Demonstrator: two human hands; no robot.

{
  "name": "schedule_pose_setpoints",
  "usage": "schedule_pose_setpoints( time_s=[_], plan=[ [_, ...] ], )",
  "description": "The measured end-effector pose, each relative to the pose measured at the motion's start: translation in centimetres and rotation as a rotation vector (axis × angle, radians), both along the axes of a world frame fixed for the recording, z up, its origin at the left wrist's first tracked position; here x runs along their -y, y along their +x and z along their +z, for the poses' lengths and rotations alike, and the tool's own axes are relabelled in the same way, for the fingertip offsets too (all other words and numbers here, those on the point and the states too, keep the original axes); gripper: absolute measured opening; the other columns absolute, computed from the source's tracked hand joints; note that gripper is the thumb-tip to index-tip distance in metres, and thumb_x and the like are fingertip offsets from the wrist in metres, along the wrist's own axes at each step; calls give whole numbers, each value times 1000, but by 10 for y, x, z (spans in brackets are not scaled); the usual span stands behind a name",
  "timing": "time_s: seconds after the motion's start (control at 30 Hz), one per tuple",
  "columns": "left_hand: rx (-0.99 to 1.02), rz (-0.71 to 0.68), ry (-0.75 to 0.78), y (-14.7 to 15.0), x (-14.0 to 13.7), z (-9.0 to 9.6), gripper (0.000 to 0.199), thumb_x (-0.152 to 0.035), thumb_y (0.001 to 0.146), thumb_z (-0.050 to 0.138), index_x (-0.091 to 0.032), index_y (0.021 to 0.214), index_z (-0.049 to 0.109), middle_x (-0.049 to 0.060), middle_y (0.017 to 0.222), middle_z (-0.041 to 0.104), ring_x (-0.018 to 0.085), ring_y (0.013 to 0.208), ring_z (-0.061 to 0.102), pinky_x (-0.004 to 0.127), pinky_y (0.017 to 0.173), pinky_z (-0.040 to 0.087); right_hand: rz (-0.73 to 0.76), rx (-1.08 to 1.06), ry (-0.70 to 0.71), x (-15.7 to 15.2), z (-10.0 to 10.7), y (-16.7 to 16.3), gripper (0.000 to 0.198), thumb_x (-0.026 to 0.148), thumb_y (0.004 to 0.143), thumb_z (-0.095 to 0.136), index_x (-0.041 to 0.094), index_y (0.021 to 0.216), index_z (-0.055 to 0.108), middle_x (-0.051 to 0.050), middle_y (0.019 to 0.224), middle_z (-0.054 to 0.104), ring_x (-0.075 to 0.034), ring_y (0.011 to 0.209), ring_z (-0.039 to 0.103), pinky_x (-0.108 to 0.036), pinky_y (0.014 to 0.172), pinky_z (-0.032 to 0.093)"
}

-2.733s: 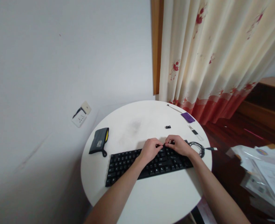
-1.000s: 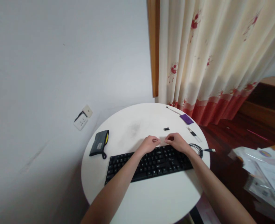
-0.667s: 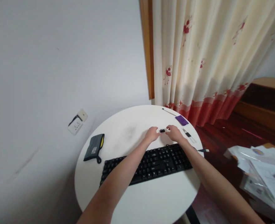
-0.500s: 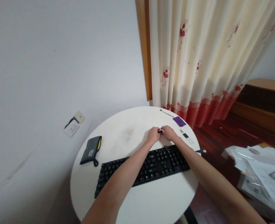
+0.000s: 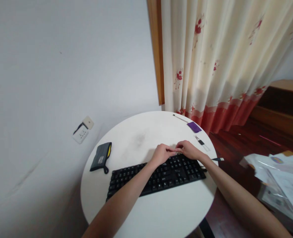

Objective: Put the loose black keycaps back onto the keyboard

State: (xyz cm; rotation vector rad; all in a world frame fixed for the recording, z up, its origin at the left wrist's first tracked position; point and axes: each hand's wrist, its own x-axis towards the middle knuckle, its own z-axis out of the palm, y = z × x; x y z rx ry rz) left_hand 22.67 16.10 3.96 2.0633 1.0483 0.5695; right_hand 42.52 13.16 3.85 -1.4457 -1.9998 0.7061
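Note:
A black keyboard (image 5: 161, 177) lies across the round white table (image 5: 171, 211), beneath my forearms. My left hand (image 5: 161, 153) is closed at the keyboard's far edge, its fingertips meeting those of my right hand (image 5: 187, 150). The right hand is also closed, with its fingers bent down over the far right part of the keyboard. Whatever sits between the fingertips is hidden. A short dark cable with a pale plug (image 5: 218, 159) sticks out past the table's right edge, beside my right forearm.
On the left stands a dark grey pouch (image 5: 101, 157) with a yellow inside. Near the far right rim lie a thin brush (image 5: 181, 118), a purple cloth (image 5: 194, 127) and a clear-and-black item (image 5: 201, 142). Plastic-wrapped papers (image 5: 280, 175) are piled at the right.
Both hands have moved nearer, down to the keyboard's far edge. The small black-and-white thing seen between the fingers is now out of sight. The view has shifted slightly.

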Motion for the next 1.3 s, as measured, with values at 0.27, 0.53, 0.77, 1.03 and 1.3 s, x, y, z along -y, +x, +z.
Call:
schedule_pose_setpoints(
  time_s=[0.27, 0.53, 0.77, 1.03, 1.3],
  plan=[
    [43, 29, -71, -12, 14, 3, 24, -34, 80, 64, -18, 88, 79, 5, 86, 77, 22, 81, 69, 28, 71, 50, 87, -98, -37, 19, 2, -3, 22, 35, 84, 60, 17, 81, 72, -4, 81, 72, -18, 75, 62, -28, 73, 44],
    [-45, -41, 113, -12, 24, -1, 22, -35, 85, 61, -24, 93, 78, 3, 91, 77, 20, 80, 67, 30, 75, 49, 61, -24, -18, 24, 0, -6, 16, 32, 84, 62, 18, 84, 70, -4, 85, 69, -17, 78, 61, -28, 75, 45],
    [-252, -109, 447, -10, 35, 5, 19, -31, 90, 57, -26, 87, 75, 3, 90, 73, 22, 89, 61, 35, 87, 45, 22, 201, 117, 35, 4, -11, 8, 27, 85, 64, 19, 84, 67, -3, 85, 65, -17, 82, 60, -27, 75, 44],
    [-394, -167, 601, -17, 59, 17, 25, -26, 97, 44, -22, 98, 69, 6, 104, 69, 24, 102, 55, 38, 86, 43, 2, 564, 265, 55, 6, -29, 17, 27, 94, 52, 19, 90, 67, -6, 93, 63, -20, 89, 59, -31, 81, 43],
    [-391, -154, 587, -24, 73, 12, 31, -24, 96, 43, -21, 121, 60, 7, 121, 64, 24, 110, 53, 39, 92, 43, -79, 677, 408, 83, -1, -44, 33, 41, 96, 48, 18, 114, 62, -14, 110, 62, -28, 100, 55, -41, 82, 45]
  ],
)
